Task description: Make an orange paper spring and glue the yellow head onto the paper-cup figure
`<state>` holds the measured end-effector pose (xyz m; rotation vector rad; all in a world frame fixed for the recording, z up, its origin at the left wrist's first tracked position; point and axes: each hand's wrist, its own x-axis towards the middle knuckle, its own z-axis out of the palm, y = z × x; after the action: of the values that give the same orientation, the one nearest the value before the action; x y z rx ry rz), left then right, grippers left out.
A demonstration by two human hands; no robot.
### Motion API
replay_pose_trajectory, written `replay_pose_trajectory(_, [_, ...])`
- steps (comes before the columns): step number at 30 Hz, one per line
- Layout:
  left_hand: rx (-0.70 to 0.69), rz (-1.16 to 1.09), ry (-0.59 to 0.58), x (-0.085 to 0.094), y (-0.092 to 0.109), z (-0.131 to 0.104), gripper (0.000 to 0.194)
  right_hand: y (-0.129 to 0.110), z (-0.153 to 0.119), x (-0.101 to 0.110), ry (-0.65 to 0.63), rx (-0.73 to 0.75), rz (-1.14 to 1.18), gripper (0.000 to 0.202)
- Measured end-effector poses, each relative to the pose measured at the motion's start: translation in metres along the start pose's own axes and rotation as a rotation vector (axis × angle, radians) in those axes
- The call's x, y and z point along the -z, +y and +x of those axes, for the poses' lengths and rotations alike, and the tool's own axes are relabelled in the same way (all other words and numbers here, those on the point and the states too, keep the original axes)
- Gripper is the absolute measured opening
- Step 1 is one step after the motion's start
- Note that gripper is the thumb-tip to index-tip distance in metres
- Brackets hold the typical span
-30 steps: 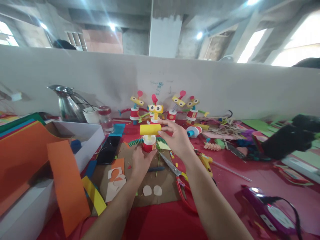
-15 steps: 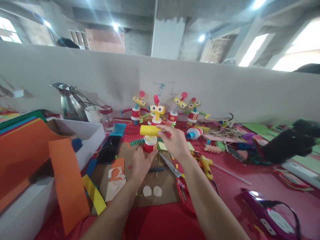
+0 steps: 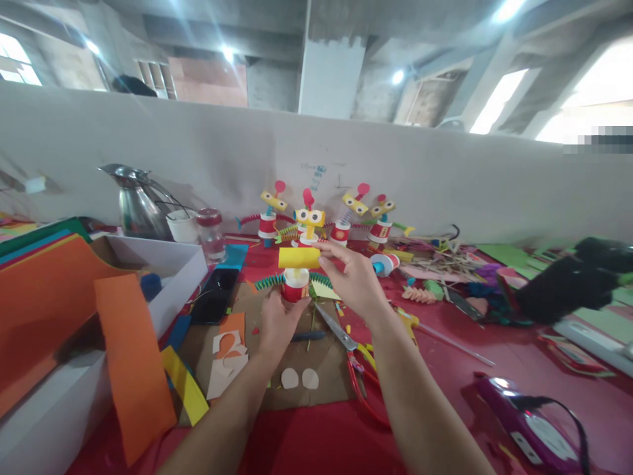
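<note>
Paper-cup figure (image 3: 296, 280) upright over the brown cardboard sheet (image 3: 331, 386), accordion-folded arms (image 3: 270, 282) (blue-green) out to both sides. Left hand (image 3: 279, 323) has thumb and fingers closed around the low part of its red cup (image 3: 293, 292). Right hand (image 3: 353, 274) pinches the right end of the yellow paper tube (image 3: 298, 258) above; whether cup base meets cardboard is hard to tell, fingers covering it. Red-handled scissors (image 3: 340, 331) lie just right; two white paper discs (image 3: 289, 378) closer in.

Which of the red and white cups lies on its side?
The tipped cup with the blue end, just beyond the right hand; the held cup and those of the figures behind are upright.
</note>
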<state>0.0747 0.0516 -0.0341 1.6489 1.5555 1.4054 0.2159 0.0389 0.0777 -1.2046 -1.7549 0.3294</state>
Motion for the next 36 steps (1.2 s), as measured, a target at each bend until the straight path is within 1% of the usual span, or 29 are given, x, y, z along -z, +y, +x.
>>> replay_pose_trajectory(6, [0.007, -0.030, 0.004, -0.001, -0.001, -0.001, 0.037, 0.004, 0.001, 0.006, -0.051, -0.017, -0.035, 0.036])
replay_pose_trajectory(9, [0.022, -0.065, 0.003, -0.001, -0.001, -0.001, 0.037, 0.003, 0.001, -0.001, -0.047, -0.032, -0.063, 0.034])
replay_pose_trajectory(13, [0.025, -0.080, -0.001, -0.001, 0.000, 0.000, 0.036, 0.003, 0.001, -0.014, -0.017, 0.014, -0.073, 0.034])
replay_pose_trajectory(15, [0.028, -0.088, -0.004, 0.000, 0.001, 0.000, 0.036, 0.003, 0.001, -0.017, -0.015, 0.030, -0.079, 0.034])
replay_pose_trajectory(23, [-0.003, -0.010, -0.001, -0.001, -0.005, 0.001, 0.037, -0.002, -0.001, -0.011, 0.013, 0.042, -0.073, 0.034])
replay_pose_trajectory(28, [0.007, -0.019, -0.003, -0.001, -0.004, 0.000, 0.036, -0.004, 0.001, -0.014, -0.004, 0.055, -0.110, 0.034])
replay_pose_trajectory(32, [0.020, -0.040, 0.005, -0.001, -0.002, 0.000, 0.032, -0.003, 0.001, -0.012, 0.008, 0.031, -0.113, 0.033])
replay_pose_trajectory(36, [0.013, -0.024, -0.003, -0.001, -0.004, 0.001, 0.035, -0.003, 0.001, -0.008, 0.019, 0.033, -0.088, 0.032])
